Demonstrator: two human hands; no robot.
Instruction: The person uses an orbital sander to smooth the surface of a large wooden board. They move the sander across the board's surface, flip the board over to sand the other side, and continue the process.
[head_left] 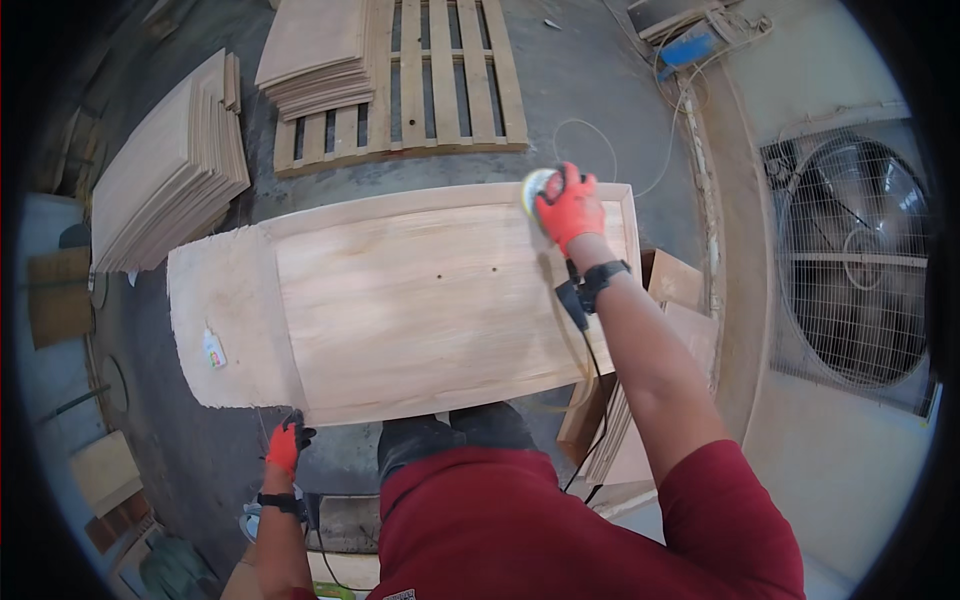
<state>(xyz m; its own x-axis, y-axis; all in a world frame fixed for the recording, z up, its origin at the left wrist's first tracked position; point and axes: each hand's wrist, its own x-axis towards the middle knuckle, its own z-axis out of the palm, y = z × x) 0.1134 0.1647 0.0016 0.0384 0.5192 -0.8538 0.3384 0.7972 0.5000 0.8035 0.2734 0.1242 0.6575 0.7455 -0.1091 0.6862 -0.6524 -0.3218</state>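
A long pale wooden panel (400,310) with a raised border lies across in front of me, over a rough-edged board (235,290) showing at its left end. My right hand (572,210), in a red glove with dark fingertips, is closed round a round sander (538,195) at the panel's far right edge. My left hand (287,445), gloved alike, grips the near edge by the panel's left corner; its fingertips are partly hidden. A small white bottle (213,348) lies on the rough board. Two small dark spots mark the panel's middle.
Stacked wooden sheets (180,165) stand at the far left, and another stack (315,55) rests on a slatted pallet (440,75). Boards (625,440) lean near my right side. A caged fan (855,260) is in the right wall. A thin hose (610,150) loops across the floor.
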